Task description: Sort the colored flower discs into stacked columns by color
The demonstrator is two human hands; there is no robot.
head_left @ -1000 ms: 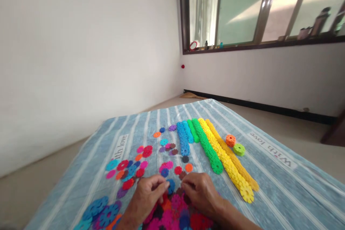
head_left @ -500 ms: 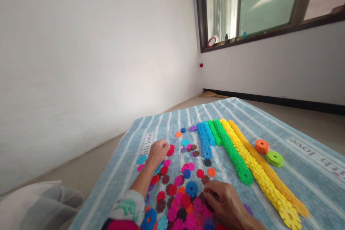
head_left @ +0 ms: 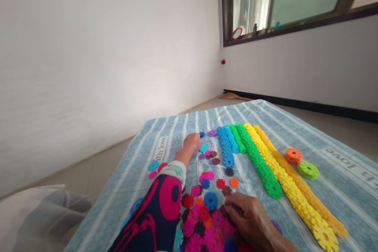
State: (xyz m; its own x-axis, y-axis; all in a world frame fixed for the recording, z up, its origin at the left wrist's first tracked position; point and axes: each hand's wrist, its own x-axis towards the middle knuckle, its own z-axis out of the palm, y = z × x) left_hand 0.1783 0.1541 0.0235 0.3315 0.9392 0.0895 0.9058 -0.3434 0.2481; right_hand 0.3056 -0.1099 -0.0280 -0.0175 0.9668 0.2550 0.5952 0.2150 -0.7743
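Note:
My left hand (head_left: 192, 142) is stretched to the far side of the cloth, closed, close to a dark blue notched plastic disc (head_left: 202, 134). A sliver of orange shows at its fingers; what they hold is hidden. My right hand (head_left: 248, 216) lies curled at the edge of a loose pile of pink discs (head_left: 196, 240), mixed with red, brown and blue ones. Its fingertips are pressed together beside a dark brown disc (head_left: 223, 209), and I cannot make out what is in them. A blue disc (head_left: 210, 201) lies left of that hand.
Interlocked disc rows lie to the right: blue (head_left: 226, 149), green (head_left: 260, 163), yellow (head_left: 289, 195) and amber (head_left: 301, 187). Beyond them sit an orange stack (head_left: 293, 156) and a lime stack (head_left: 308, 170). The striped cloth (head_left: 174, 126) covers the surface, near a white wall (head_left: 103, 47).
My left hand has moved forward and right, from beside a red disc to where an orange disc lay. The right hand stays at the pile. The view has shifted slightly.

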